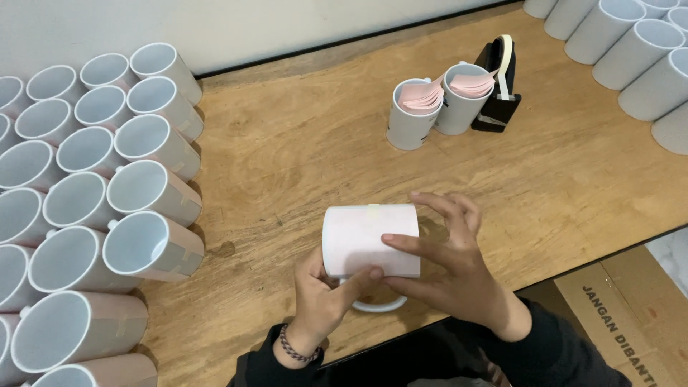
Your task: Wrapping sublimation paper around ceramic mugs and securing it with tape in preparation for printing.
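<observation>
Mug (370, 240) handle mostly hidden behind left hand (322, 297). Mug rows (86, 208) left of mug cut by left edge. Cardboard box (631, 315) right of mug cut by bottom-right corner.

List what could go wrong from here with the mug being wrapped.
1. The paper wrap is pinned only by fingers and one tape strip; it may shift or crease.
2. The mug sits near the table edge and could slip off.
3. An elbow might knock the stacked wrapped mugs.
</observation>
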